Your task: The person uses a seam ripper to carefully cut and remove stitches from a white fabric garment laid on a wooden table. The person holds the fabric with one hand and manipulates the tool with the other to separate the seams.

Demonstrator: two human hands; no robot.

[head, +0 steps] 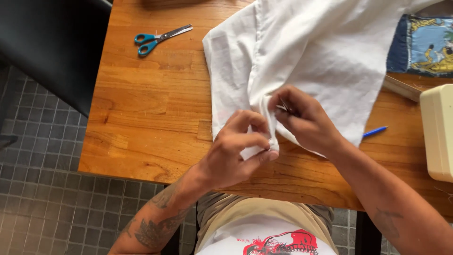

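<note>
While the white cloth [302,56] lies spread across the far right part of the wooden table [141,118], its lower edge is gathered up near the table's near edge, where both hands meet. The left hand [236,151] is closed on that bunched edge, thumb pressed against the curled fingers with a fold of the fabric pinched between them. The right hand [304,120] sits just beside it, touching the same fold, its fingertips drawn tight together on the cloth; something thin and dark shows between them, too small to tell what it is.

Near the far left corner of the table lie scissors [160,38] with blue handles, blades shut, well apart from the cloth. A blue pen [375,131] pokes out from under the cloth's right side. At the right edge stands a cream-coloured box-like thing [439,132], only partly in view. A blue patterned fabric [427,45] rests at the far right corner, partly under the white cloth. Grey tiled floor [42,189] shows beside the table's left edge.
</note>
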